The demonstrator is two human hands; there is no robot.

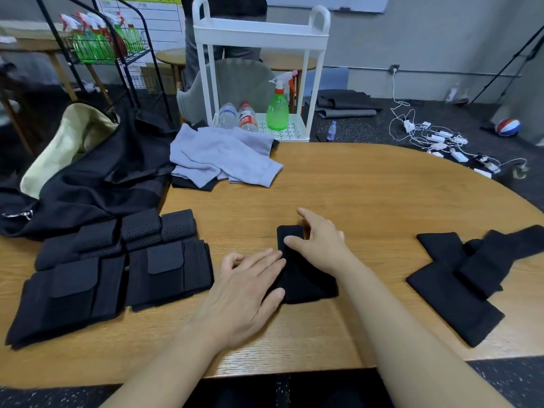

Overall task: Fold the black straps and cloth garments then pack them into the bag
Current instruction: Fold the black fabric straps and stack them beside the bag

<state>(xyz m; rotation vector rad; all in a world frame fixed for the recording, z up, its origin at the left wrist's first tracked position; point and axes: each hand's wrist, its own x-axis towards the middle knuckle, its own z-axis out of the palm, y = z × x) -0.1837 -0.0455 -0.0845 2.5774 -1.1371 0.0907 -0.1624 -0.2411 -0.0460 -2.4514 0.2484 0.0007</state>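
Observation:
A folded black strap [309, 285] lies on the wooden table [368, 189] at the centre front. My left hand [244, 287] rests flat on its left edge with fingers spread. My right hand [321, 240] presses on the strap's upper end, fingers bent over it. Several folded black straps [117, 266] sit in a neat group at the left. Unfolded black straps [468, 272] lie crossed at the right. A light grey garment [223, 157] is heaped at the table's far side. The black bag [97, 178] with a cream lining lies open at the far left.
A white cart [262, 36] holding water bottles and a green spray bottle [278, 108] stands behind the table. A black wire rack [103, 45] with spray bottles is at the back left. Cables and chargers [441, 139] litter the floor at the right. A person stands behind the cart.

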